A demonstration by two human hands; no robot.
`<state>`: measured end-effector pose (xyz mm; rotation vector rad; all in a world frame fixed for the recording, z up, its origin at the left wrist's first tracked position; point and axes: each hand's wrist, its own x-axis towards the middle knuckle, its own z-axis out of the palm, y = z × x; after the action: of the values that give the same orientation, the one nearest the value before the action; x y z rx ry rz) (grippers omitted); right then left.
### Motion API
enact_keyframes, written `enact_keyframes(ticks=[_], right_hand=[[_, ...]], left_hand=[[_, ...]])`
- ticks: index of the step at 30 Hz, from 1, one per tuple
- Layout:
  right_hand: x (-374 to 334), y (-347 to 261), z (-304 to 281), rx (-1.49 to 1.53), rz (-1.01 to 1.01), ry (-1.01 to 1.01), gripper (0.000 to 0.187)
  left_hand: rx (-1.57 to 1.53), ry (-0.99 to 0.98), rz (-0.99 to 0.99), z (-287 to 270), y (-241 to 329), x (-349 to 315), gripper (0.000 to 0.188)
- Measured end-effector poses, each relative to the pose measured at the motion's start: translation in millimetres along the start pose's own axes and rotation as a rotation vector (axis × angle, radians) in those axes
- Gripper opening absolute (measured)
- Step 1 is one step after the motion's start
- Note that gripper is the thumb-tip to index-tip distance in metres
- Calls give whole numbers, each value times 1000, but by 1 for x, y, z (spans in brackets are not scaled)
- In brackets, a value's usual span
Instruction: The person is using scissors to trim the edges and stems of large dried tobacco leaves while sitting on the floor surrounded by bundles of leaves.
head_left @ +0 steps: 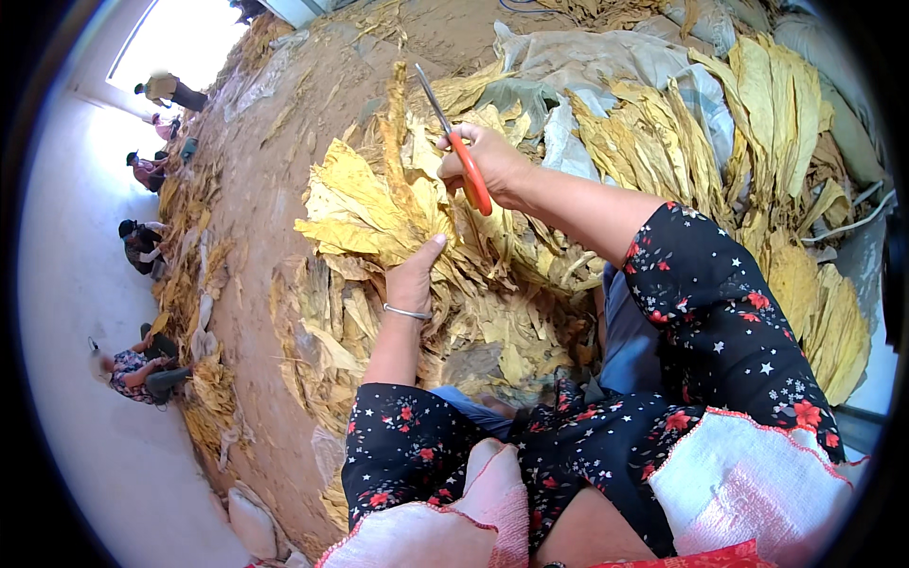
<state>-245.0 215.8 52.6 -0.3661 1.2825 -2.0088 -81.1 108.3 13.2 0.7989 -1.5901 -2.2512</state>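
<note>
My left hand (413, 276), with a bangle at its wrist, is closed on the lower part of a bunch of dried yellow tobacco leaves (355, 201). Its thumb lies along the leaves, and the other fingers are hidden beneath them. A long brown, crinkled leaf (397, 142) stands up from the bunch. My right hand (485, 163) grips a pair of scissors (471, 172) with orange-red handles. The blades point away to the upper left, beside the brown leaf's tip, and seem closed. Below both hands lies a heap of loose dried leaves (502, 327).
More yellow leaf piles (653, 142) lie to the right, with plastic sheeting (597, 57) behind. Brown ground (256, 218) with leaf scraps stretches to the left. Several people (142, 369) sit or stand by leaf heaps along the white wall (85, 284).
</note>
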Motion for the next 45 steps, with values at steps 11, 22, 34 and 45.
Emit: enact_keyframes(ticks=[11, 22, 34, 45], right_hand=[[-7, -14, -7, 186, -82, -321, 35], [-8, -19, -19, 255, -45, -729, 42], [-8, -18, -21, -60, 11, -290, 39], [-56, 17, 16, -887, 134, -280, 42]], left_hand=[[-566, -274, -113, -11, 20, -3, 43], [-542, -525, -257, -7, 12, -12, 44], [-343, 29, 45, -33, 18, 13, 33], [-456, 281, 208, -52, 32, 24, 36]])
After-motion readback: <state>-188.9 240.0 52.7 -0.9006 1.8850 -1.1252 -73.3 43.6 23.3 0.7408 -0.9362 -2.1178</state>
